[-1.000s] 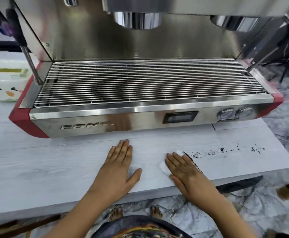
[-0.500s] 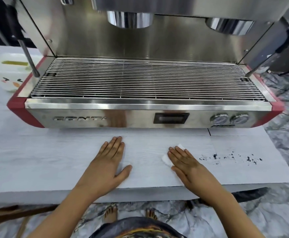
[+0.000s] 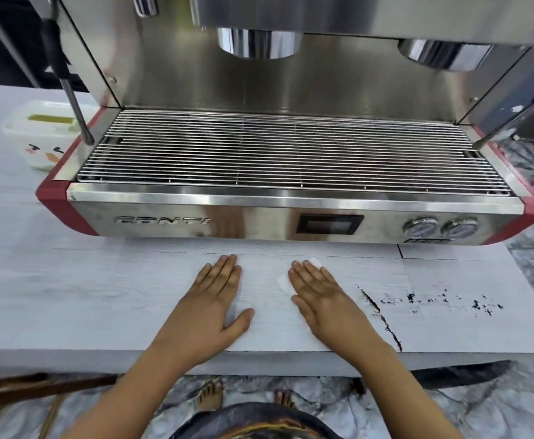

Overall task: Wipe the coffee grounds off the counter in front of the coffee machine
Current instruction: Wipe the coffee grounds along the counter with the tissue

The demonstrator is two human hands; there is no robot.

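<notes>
Counter (image 3: pixel 69 296) bears two flat hands, left hand (image 3: pixel 208 299) bare, right hand (image 3: pixel 322 299) pressing one wipe (image 3: pixel 283 280).

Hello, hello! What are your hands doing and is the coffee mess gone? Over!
Left hand flat on counter, no grip. Right hand pressing white wipe flat. Coffee grounds not yet wiped, right of wipe. Nothing in the way.

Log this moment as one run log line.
right hand flat on white wipe | left hand flat on counter | coffee grounds remain right of wipe
</notes>
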